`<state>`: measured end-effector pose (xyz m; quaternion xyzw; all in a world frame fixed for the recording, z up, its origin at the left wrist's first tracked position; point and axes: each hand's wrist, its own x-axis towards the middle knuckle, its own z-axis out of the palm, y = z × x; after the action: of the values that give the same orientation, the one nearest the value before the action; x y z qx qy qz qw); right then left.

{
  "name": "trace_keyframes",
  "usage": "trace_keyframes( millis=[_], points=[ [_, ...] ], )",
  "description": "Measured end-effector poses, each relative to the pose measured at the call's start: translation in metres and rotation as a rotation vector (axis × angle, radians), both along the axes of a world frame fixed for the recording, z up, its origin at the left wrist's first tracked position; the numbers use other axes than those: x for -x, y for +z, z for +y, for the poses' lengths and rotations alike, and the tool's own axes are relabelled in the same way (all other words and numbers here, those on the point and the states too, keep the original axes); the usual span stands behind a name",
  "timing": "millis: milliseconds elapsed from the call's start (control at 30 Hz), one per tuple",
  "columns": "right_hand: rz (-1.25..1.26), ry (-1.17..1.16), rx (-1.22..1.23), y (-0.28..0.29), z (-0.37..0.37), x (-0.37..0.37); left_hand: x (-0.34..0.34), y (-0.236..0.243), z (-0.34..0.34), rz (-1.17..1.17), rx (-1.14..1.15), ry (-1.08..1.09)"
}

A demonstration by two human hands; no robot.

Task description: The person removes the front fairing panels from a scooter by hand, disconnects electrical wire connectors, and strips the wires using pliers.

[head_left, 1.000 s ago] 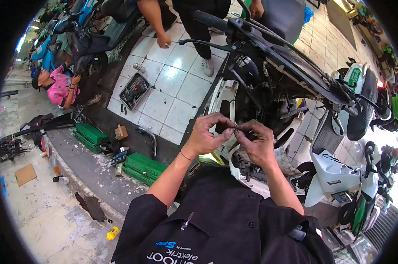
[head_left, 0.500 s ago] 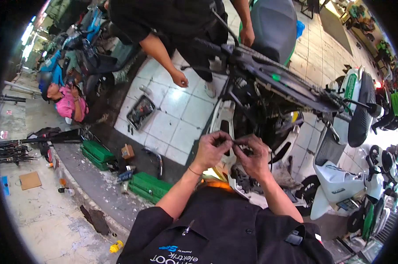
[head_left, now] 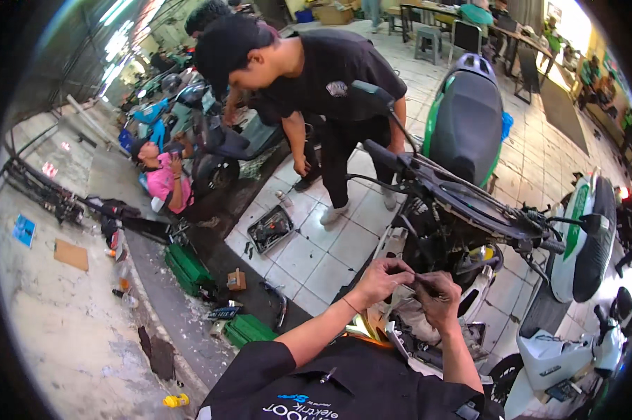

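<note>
My left hand (head_left: 382, 281) and my right hand (head_left: 438, 299) meet in front of me, fingertips pinched close together. Between them may be something small and dark, too small to make out. Both hands are above a partly stripped scooter, whose dark handlebar (head_left: 463, 199) stretches across beyond them. Its pale body panel (head_left: 478, 290) and exposed inner parts show around my right hand. A dark, crumpled-looking section lies below my fingers, partly hidden by my wrists.
A co-worker in black (head_left: 344, 77) bends over beyond the scooter. A tool tray (head_left: 270, 229) rests on white tiles. Green toolboxes (head_left: 190, 269) lie at left, near a small cardboard box (head_left: 237, 280). Someone in pink (head_left: 163, 183) sits by another scooter. A white scooter (head_left: 557, 357) stands at right.
My view has tilted up, bringing the co-worker's head and the far room into sight. My hands appear lower and farther right, still together; the right fingers look more curled.
</note>
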<state>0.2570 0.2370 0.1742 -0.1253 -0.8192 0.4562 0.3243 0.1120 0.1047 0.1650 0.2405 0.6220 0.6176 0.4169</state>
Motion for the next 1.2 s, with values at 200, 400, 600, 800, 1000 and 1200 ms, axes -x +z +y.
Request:
trace_keyframes(
  millis=[200,400,600,800,1000,1200],
  points=[
    [-0.284,0.085,0.226,0.000,0.002,-0.007,-0.007,0.000,-0.010,0.221,0.078,-0.021],
    [-0.339,0.207,0.382,-0.010,0.010,-0.007,-0.013,-0.005,-0.009,0.620,-0.121,0.058],
    [-0.257,0.194,0.454,-0.019,0.009,-0.006,-0.012,-0.009,-0.005,0.378,-0.054,0.061],
    [-0.225,0.138,0.513,-0.025,0.001,-0.009,-0.006,-0.016,-0.005,0.091,-0.104,-0.003],
    [-0.219,0.235,0.804,-0.036,0.009,-0.013,0.001,-0.021,-0.008,0.142,-0.228,-0.125],
    [-0.246,0.284,1.117,-0.042,0.012,-0.009,0.021,-0.013,-0.008,0.503,-0.273,-0.250]
  ],
)
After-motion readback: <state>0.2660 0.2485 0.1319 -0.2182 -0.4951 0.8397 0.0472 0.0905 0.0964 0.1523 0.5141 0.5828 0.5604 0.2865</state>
